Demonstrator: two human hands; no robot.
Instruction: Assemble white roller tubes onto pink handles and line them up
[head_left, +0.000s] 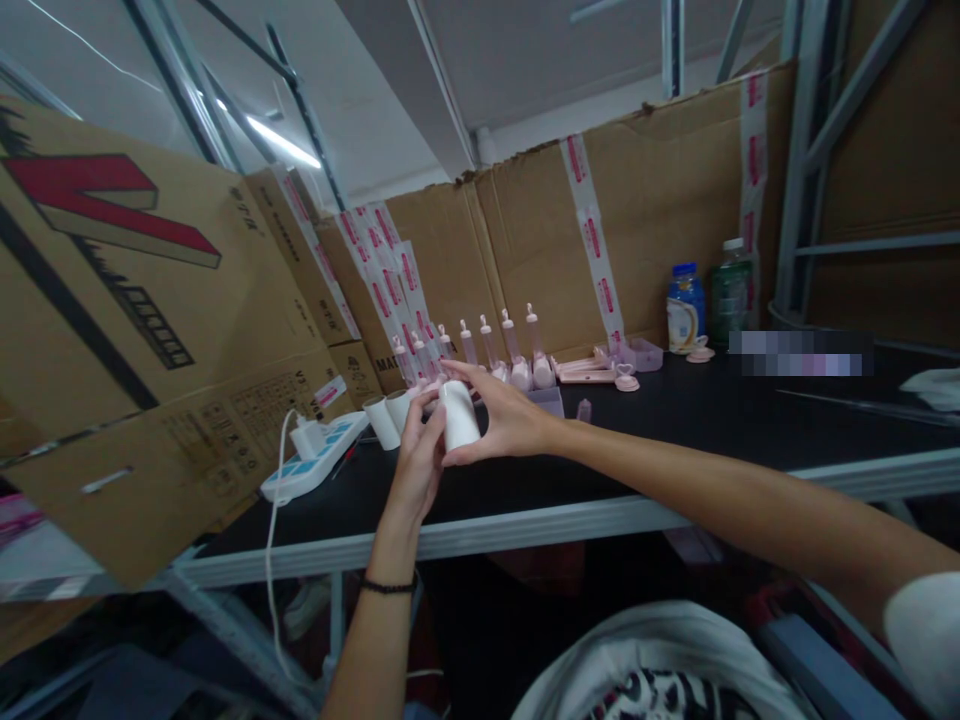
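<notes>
A smooth white cylinder (460, 416) is held above the front part of the black table, tilted slightly. My left hand (421, 452) closes on its left side, with the thumb against the wall. From the right, my right hand (511, 412) grips the same cylinder, thumb at its lower end and fingers over the upper end. Two more white cylinders (382, 424) stand just left of my hands. Behind them is a row of several pink pieces (541, 372) with rounded bases, translucent stems and small looped tips. My hands partly hide this row.
A white power strip (319, 456) with a plugged-in charger lies on the left. Pink flat parts (589, 376) and a translucent lilac tray (643, 354) sit right of the row. Farther right are a blue-capped bottle (685, 310) and a green bottle (732, 295). Cardboard walls (525, 240) enclose the table's back.
</notes>
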